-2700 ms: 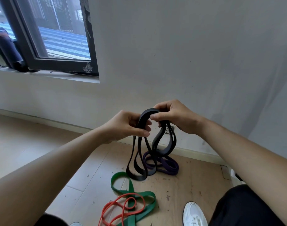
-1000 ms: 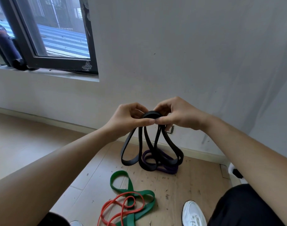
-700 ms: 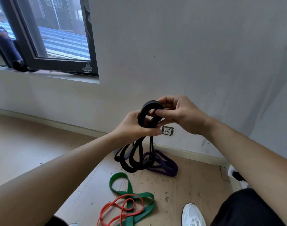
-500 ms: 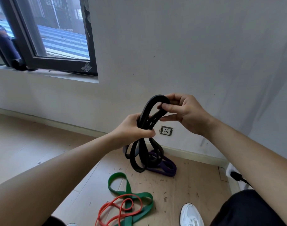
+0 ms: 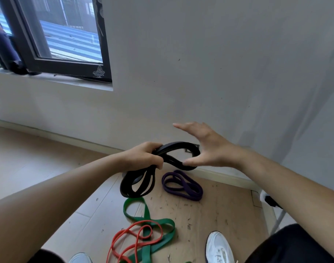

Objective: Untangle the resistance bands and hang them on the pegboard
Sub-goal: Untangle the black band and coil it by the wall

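The left hand (image 5: 143,157) grips the bunched black resistance band (image 5: 173,163). Its free loop extends rightward from those fingers, lying against the right hand (image 5: 211,149), whose fingers (image 5: 183,127) are splayed straight, holding nothing.

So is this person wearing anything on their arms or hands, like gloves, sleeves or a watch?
No. The left forearm and right forearm are bare up to the frame's edge, no sleeve in view. The left hand and right hand wear no gloves; no ring, watch or wristband shows.
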